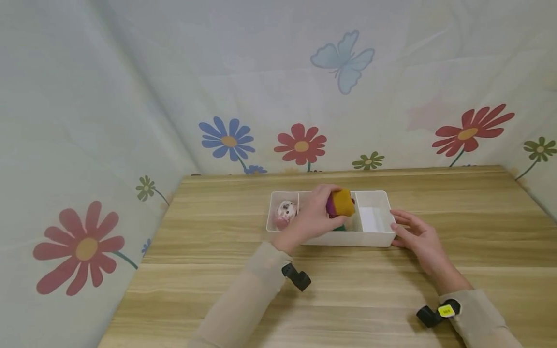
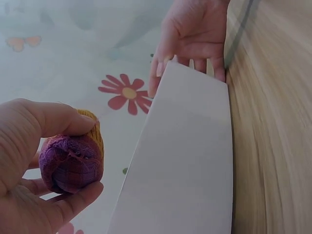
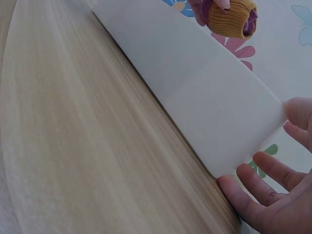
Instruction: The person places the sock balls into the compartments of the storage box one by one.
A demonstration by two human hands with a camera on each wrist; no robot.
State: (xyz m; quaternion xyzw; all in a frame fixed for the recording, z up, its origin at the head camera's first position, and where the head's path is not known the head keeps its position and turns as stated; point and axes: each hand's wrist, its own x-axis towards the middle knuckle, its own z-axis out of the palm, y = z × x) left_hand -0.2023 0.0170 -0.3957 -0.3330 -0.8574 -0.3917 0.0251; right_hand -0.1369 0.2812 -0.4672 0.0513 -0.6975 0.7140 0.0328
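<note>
My left hand [image 1: 311, 215] grips a rolled-up sock [image 1: 343, 203], mustard and purple, between thumb and fingers over the middle compartment of a white divided box [image 1: 348, 239]. In the left wrist view the sock [image 2: 73, 165] shows its frayed purple end, and in the right wrist view its ribbed mustard side. My right hand [image 1: 422, 239] touches the right end of the box with fingers spread and fairly straight, the thumb at the rim. Something green [image 1: 340, 228] lies in the middle compartment, partly covered by my left hand. A white and pink patterned bundle [image 1: 285, 214] sits in the left compartment.
The box stands on a wood-grain table [image 1: 217, 270], toward its back edge. A pale curtain [image 1: 261, 63] printed with flowers and a butterfly hangs behind and to the left. The box's right compartment [image 1: 373, 212] has a bare white floor.
</note>
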